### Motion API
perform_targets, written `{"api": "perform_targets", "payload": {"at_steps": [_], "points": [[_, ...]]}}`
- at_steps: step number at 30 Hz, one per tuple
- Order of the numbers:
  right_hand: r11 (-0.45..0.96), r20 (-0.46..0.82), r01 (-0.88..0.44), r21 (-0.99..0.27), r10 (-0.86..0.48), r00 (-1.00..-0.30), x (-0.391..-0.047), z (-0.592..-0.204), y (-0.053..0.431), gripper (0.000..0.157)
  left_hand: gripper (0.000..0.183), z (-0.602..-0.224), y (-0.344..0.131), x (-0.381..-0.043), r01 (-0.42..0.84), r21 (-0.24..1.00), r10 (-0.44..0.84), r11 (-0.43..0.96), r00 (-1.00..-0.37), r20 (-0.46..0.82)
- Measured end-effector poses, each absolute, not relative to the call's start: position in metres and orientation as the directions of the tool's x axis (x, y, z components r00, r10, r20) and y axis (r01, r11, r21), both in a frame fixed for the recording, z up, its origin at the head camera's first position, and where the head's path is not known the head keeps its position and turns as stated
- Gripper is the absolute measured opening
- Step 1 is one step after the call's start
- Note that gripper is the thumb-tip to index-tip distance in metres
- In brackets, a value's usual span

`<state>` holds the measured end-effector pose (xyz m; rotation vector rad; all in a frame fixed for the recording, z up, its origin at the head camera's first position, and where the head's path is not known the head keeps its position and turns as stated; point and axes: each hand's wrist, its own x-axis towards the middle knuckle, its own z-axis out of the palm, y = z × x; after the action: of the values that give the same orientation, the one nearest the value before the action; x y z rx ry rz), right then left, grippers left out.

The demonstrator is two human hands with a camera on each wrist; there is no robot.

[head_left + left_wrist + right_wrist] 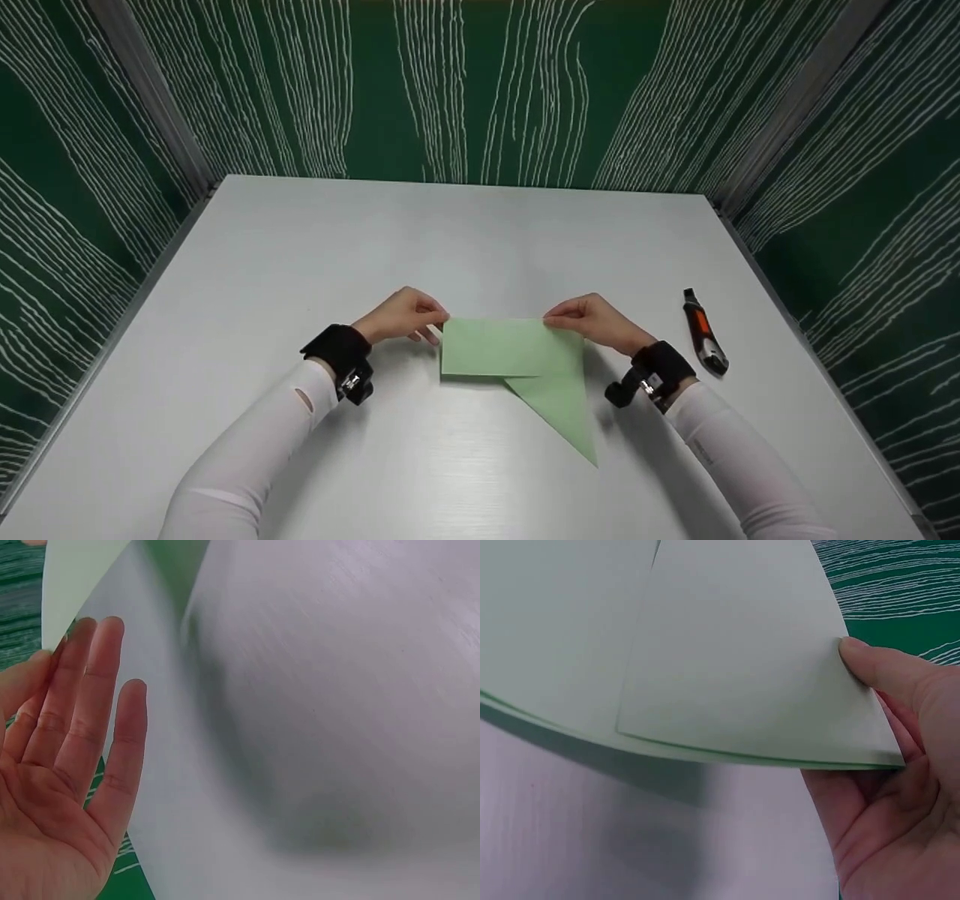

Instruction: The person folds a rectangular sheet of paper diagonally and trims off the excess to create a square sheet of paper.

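A folded sheet of light green paper [499, 347] is held up over the white table, with a pointed flap hanging down at its right side. My left hand [405, 313] pinches its upper left corner between thumb and index finger; the other fingers stand nearly straight in the left wrist view. At the upper right edge, my right hand [600, 322] grips the paper with the thumb on top and the fingers behind. The right wrist view shows the layered paper [735, 652] lying between that thumb and the fingers underneath.
A black and orange utility knife [705, 334] lies on the white table [465, 247] to the right of my right hand. Green walls [375, 90] with white wavy lines stand behind the table and along both sides. Both wrists wear black straps with small cameras.
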<state>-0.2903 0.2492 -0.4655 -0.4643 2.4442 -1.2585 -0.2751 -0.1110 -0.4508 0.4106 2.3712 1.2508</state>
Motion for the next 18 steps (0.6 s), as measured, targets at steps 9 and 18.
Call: {"api": "perform_targets", "payload": {"at_steps": [9, 18], "points": [[0.568, -0.191, -0.095, -0.818, -0.423, -0.886, -0.2923, -0.4675, 0.2515, 0.034, 0.031, -0.4547, -0.1100, -0.2759, 0.000, 0.878, 0.432, 0.479, -0.870, -0.236], [0.558, -0.182, -0.104, -0.823, -0.432, -0.883, -0.2913, -0.4663, 0.2488, 0.033, 0.028, -0.4560, -0.1078, -0.2740, -0.053, 0.899, 0.379, 0.434, -0.895, -0.236]]}}
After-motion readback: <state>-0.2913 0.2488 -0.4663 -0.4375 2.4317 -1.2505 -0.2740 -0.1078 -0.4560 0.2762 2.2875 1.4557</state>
